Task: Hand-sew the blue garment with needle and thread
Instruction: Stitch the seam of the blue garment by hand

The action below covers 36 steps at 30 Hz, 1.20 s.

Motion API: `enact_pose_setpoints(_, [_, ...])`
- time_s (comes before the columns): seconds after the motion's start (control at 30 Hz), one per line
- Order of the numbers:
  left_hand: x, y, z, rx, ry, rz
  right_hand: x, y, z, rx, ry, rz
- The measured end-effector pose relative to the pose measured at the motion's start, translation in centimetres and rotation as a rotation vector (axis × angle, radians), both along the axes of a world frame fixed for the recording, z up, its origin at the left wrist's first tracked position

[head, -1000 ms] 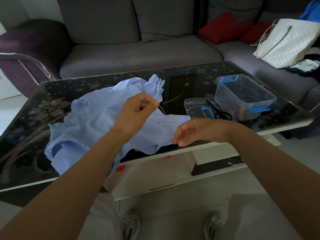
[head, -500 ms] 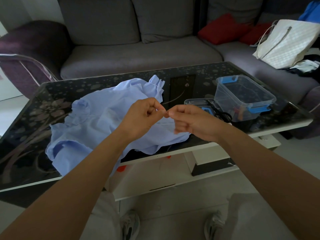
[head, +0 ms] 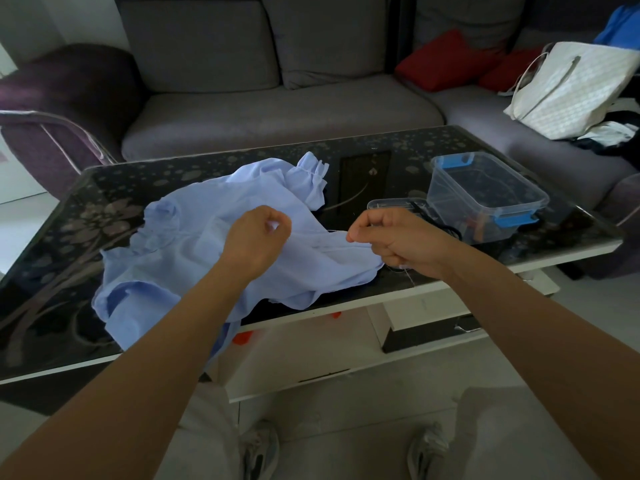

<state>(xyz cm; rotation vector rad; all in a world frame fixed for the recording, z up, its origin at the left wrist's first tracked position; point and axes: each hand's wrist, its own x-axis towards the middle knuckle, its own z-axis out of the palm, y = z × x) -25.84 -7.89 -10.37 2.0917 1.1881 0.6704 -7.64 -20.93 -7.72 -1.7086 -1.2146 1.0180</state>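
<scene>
Blue garment [head: 194,251] lies crumpled on the dark glass surface [head: 62,271], so both hands are free to work. Left hand [head: 254,237] is over its middle, grip pinching a fold, likely to steady the stitch spot; needle too small to see. Right hand [head: 394,237] is just right of the garment, grip pinching the thread [head: 334,231] taut, probably pulling a stitch through. Clear box [head: 485,192] sits further right, within reach. No readable writing.
</scene>
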Motion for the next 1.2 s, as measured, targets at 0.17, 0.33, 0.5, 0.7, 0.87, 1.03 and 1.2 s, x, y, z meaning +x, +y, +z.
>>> enact_pose_setpoints(0.17, [0.5, -1.7, 1.0, 0.151, -0.225, -0.274, -0.6, 0.3, 0.2, 0.012, -0.099, 0.019])
enact_pose_setpoints(0.33, [1.3, -3.0, 0.6, -0.038, -0.062, -0.477, -0.7, 0.5, -0.3, 0.021, -0.109, 0.018])
enact_pose_setpoints(0.5, [0.2, -1.4, 1.4, -0.042, -0.157, -0.171, -0.3, 0.2, -0.1, 0.009, -0.134, -0.041])
enact_pose_setpoints(0.7, [-0.7, 0.5, 0.4, 0.117, 0.173, 0.11, -0.2, 0.3, -0.4, -0.008, -0.153, -0.071])
enact_pose_setpoints(0.87, [0.7, -1.6, 1.0, 0.324, 0.052, -0.144, -0.5, 0.4, -0.4, 0.002, -0.173, -0.041])
enact_pose_setpoints(1.03, [1.8, -3.2, 0.6, 0.124, 0.064, -0.399, -0.8, 0.6, -0.5, 0.017, -0.201, -0.01])
enact_pose_setpoints(1.2, [1.7, -3.2, 0.4, 0.093, -0.001, -0.359, -0.7, 0.6, -0.5, 0.006, -0.19, 0.01])
